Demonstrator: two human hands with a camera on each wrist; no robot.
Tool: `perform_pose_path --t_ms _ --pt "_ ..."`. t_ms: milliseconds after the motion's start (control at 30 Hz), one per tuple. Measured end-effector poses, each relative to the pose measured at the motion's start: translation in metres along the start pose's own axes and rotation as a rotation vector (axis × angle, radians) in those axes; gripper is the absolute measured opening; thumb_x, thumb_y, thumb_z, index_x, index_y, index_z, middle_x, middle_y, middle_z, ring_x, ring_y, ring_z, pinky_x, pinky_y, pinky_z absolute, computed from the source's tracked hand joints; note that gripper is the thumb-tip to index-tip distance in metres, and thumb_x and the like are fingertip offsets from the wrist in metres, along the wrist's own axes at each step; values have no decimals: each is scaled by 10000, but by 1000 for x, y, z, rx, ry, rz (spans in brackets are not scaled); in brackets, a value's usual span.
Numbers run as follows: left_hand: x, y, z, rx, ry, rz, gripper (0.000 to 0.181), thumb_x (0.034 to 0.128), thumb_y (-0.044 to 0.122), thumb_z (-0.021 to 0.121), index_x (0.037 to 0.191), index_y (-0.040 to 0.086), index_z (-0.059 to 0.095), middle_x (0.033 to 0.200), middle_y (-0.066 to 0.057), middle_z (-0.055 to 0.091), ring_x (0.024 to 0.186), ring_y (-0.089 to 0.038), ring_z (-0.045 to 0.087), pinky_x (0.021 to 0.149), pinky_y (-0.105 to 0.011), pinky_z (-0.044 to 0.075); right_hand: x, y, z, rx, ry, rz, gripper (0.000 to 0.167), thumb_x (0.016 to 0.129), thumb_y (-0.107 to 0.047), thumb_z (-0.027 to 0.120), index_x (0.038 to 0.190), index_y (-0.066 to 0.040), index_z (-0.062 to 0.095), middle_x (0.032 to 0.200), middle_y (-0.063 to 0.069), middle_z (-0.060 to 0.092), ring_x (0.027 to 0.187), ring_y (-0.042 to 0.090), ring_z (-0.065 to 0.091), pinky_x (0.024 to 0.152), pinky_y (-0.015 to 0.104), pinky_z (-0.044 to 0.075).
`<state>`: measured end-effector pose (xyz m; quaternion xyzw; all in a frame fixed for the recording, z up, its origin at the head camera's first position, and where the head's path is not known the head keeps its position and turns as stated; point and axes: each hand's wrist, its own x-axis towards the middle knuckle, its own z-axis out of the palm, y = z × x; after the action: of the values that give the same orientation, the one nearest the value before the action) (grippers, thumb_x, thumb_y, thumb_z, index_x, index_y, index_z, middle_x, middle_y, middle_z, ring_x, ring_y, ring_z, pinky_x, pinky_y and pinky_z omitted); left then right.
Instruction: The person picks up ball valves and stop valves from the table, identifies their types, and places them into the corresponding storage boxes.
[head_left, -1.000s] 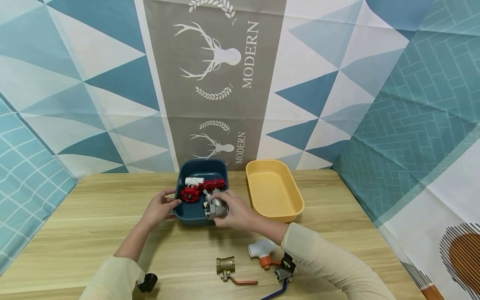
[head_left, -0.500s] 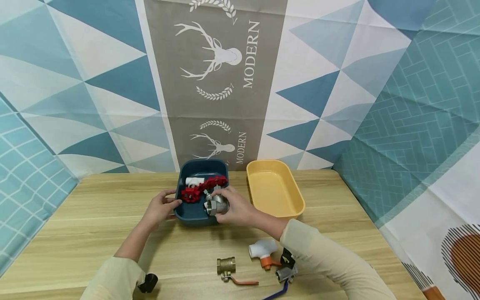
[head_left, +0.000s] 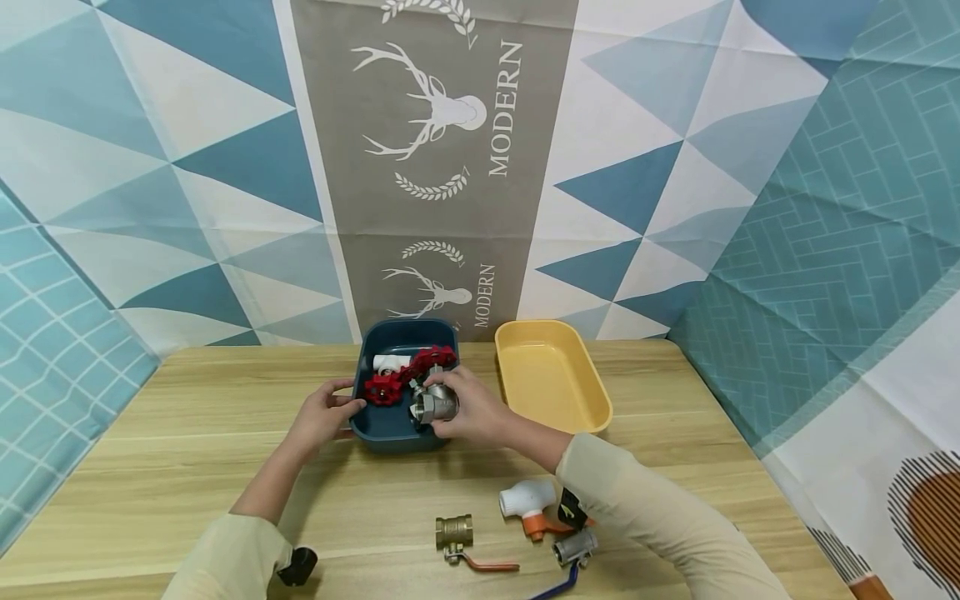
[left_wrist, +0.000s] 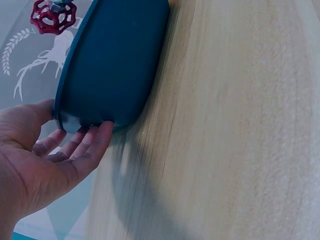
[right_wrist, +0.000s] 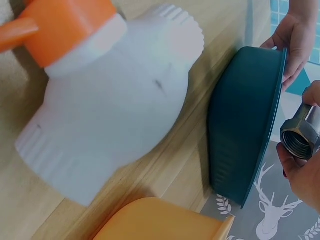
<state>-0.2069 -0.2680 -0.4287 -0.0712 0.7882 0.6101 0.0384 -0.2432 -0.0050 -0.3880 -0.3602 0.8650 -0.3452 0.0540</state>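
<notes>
In the head view my left hand (head_left: 321,417) grips the left wall of a dark blue bin (head_left: 401,446), thumb at the rim and fingers along the outside. Over the front right of this bin, my right hand (head_left: 476,410) holds a silver metal valve (head_left: 438,404). Its threaded hex end (right_wrist: 299,137) shows in the right wrist view. Inside the bin are a red handwheel (head_left: 383,389) and a white fitting (head_left: 390,363). Another red handwheel (head_left: 433,358) is just beyond the held valve; in the left wrist view a red handwheel (left_wrist: 53,17) appears above the rim.
A yellow bin (head_left: 555,379) stands right of the blue one. Nearer on the wooden table (head_left: 360,517) lie a brass ball valve (head_left: 454,533), a white valve (head_left: 527,497) with an orange handle, and a silver valve (head_left: 575,547) with a blue handle, close to my right forearm.
My right hand has shifted slightly farther back over the blue bin with the silver valve. The left hand keeps its hold on the bin.
</notes>
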Motion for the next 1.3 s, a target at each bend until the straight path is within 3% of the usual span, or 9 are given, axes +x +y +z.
perform_pose_path --t_ms 300,867,1300 --pt "-1 1 1 6 6 -5 541 952 150 531 1417 1 298 1288 -317 458 953 -263 655 756 -407 580 7 5 0 -26 7 -3 519 758 -186 737 1238 -157 542 1061 70 498 865 144 480 692 185 457" --pt "-1 1 1 10 12 -8 544 952 154 532 1420 4 299 1286 -318 465 938 -252 660 749 -402 582 19 14 3 20 8 10 506 765 -193 736 1233 -155 546 1063 67 497 872 146 465 679 197 453" --pt "1 1 1 4 17 -17 536 952 155 533 1417 14 305 1284 -310 475 944 -258 657 763 -419 577 29 17 5 -6 0 23 510 768 -186 740 1236 -147 541 1100 69 503 945 151 452 772 226 451"
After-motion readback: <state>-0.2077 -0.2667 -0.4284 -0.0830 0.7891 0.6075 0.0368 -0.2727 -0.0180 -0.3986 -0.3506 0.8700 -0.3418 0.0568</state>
